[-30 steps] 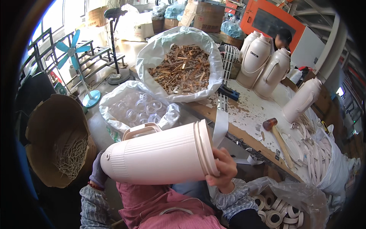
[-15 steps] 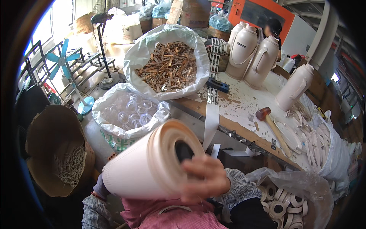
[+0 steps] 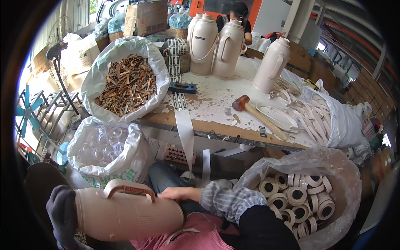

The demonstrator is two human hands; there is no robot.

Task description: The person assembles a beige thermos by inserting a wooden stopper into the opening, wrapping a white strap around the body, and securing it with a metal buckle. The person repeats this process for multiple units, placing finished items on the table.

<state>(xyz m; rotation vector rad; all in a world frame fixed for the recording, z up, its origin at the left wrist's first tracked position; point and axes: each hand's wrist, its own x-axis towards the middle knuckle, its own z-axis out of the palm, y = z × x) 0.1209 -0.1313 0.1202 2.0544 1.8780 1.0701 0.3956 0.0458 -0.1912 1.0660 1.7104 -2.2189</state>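
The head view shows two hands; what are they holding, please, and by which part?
The left hand holds a flask by its left end; whether the right hand grips is unclear.

Right hand (image 3: 180, 193) shifted, now beside flask handle (image 3: 130, 186)

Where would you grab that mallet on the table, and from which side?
I'd grip the mallet by its wooden handle, toward the free end, coming down from the near side of the table. The handle is long and slim and slants toward that edge, while the bulky brown head lies farther away; pale straps lie right of the handle.
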